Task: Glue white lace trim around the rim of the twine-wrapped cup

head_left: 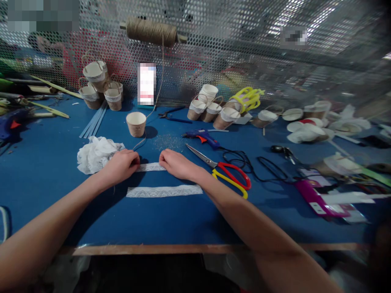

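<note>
A short length of white lace ribbon [149, 167] stretches flat between my two hands, just above the blue tabletop. My left hand [122, 165] pinches its left end, next to a fluffy heap of white lace [97, 154]. At the other end, the curled fingers of my right hand [175, 163] grip the ribbon; their tips are partly hidden. Nearer to me, a cut lace strip [163, 191] lies flat on the table. Beyond my hands stands a small brown paper cup [136, 124] with twine beside it. Scissors [218, 167] with red and yellow handles lie right of my right hand.
A blue glue gun [203, 137] with a black cord and pliers [175, 116] lie farther back. Lace-trimmed cups [113, 97] are stacked along the perforated metal screen. A twine spool [152, 31] hangs above. At right is a magenta power strip [317, 199].
</note>
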{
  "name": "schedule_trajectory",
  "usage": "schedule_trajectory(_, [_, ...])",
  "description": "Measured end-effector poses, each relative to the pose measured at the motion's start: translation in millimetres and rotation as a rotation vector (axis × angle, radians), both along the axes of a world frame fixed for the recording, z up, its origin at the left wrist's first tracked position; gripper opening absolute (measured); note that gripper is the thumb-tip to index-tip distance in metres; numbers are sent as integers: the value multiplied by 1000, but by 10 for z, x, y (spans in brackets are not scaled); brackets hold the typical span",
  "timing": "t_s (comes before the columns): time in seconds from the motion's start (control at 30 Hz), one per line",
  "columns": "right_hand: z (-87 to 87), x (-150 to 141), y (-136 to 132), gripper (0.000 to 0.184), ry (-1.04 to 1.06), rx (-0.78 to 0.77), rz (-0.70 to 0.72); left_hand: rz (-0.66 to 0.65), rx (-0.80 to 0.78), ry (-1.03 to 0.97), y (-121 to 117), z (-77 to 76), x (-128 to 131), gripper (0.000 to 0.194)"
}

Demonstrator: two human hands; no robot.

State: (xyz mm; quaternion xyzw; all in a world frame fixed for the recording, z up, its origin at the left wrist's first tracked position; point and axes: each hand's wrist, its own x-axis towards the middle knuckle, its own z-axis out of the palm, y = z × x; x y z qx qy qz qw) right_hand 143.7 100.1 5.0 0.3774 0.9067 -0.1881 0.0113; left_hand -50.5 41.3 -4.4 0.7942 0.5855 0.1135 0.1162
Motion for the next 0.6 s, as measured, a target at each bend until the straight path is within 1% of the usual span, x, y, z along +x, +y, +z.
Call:
schedule_trajectory(0.23, [-12,-29,-13,12,-8,34,-19,22,-10,10,2,23,29,13])
schedule_trajectory(0.37, [-40,-56,-26,13,-15,56,-37,30,-10,32,16,-3,26,13])
schedule_trajectory(0.47, [-59,-61,-37,11,-7,71,-49,44,25,73,30,-37,-17,9])
schedule_trajectory(0.6, [-62,-36,-41,10,31,82,-44,60,89,116,49,-46,-138,13])
